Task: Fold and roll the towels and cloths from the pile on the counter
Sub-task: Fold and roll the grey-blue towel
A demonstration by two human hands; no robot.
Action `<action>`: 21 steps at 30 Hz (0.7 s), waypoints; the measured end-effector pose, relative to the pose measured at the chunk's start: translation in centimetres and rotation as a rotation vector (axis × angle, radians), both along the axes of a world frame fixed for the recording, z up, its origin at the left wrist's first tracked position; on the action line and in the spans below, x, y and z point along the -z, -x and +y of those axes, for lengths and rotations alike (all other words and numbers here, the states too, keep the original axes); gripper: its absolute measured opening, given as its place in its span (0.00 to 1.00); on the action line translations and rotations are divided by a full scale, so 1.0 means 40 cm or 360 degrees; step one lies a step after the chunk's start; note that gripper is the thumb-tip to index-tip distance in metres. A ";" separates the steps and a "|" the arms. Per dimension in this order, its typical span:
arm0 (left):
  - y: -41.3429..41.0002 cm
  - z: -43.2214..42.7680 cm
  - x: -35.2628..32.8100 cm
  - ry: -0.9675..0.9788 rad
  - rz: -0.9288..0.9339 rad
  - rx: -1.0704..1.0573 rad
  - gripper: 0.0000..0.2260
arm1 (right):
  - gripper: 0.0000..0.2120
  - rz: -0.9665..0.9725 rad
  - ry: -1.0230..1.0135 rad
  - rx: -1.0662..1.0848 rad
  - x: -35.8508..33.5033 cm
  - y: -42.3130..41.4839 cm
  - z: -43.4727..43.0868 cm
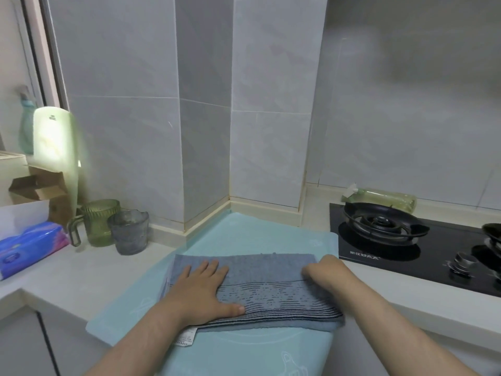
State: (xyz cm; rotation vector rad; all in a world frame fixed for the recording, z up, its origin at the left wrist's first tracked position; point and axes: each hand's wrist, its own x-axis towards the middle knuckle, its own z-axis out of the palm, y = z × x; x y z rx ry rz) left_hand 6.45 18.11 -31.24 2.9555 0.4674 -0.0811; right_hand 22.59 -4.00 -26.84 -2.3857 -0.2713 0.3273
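1 folded blue-grey striped towel [257,270], left hand [202,289] flat on it, right hand [325,272] gripping its end; green mug [99,223] and grey cup [130,232] sit nearby.

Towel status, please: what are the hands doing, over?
Left hand flat on the towel. Right hand curled on its right end. Towel folded, lying on the mat. Nothing in the way; glasses left, stove right.
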 end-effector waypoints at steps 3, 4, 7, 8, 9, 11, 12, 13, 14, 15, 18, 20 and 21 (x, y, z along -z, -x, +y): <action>0.006 -0.005 -0.002 0.0016 -0.0020 -0.0012 0.59 | 0.08 0.0444 -0.0398 0.0101 -0.038 -0.020 -0.004; 0.009 -0.008 -0.004 0.0022 -0.0025 -0.0014 0.59 | 0.09 0.0543 -0.0416 0.0114 -0.045 -0.021 -0.008; 0.016 -0.012 -0.014 0.0056 -0.0044 -0.0019 0.59 | 0.11 0.0588 -0.0368 0.0017 -0.047 -0.024 -0.023; 0.019 -0.015 -0.017 0.0071 -0.0046 -0.0016 0.58 | 0.11 0.0596 -0.0414 -0.0028 -0.045 -0.019 -0.024; 0.020 -0.017 -0.018 0.0081 -0.0058 -0.0011 0.58 | 0.10 0.0598 -0.0474 -0.0079 -0.042 -0.015 -0.026; 0.022 -0.017 -0.021 0.0073 -0.0074 0.0015 0.58 | 0.13 0.0558 -0.0568 -0.0174 -0.031 -0.009 -0.031; 0.022 -0.016 -0.024 0.0056 -0.0072 0.0031 0.58 | 0.16 0.0519 -0.0576 -0.0224 -0.029 -0.003 -0.035; 0.023 -0.016 -0.028 0.0038 -0.0062 0.0060 0.58 | 0.19 0.0450 -0.0553 -0.0261 -0.027 -0.001 -0.042; 0.023 -0.020 -0.034 0.0034 -0.0045 0.0089 0.59 | 0.22 0.0381 -0.0539 -0.0296 -0.025 -0.004 -0.050; 0.020 -0.026 -0.042 0.0015 -0.0030 0.0113 0.58 | 0.25 0.0318 -0.0543 -0.0319 -0.024 -0.011 -0.059; -0.003 -0.072 -0.073 -0.0005 -0.0015 0.0180 0.52 | 0.33 0.0270 -0.0666 -0.0370 -0.033 -0.027 -0.093; -0.041 -0.114 -0.081 0.0029 0.0024 0.0222 0.51 | 0.33 0.0235 -0.0679 -0.0414 -0.045 -0.042 -0.117; -0.066 -0.136 -0.079 0.0070 0.0050 0.0244 0.51 | 0.32 0.0237 -0.0679 -0.0421 -0.050 -0.055 -0.128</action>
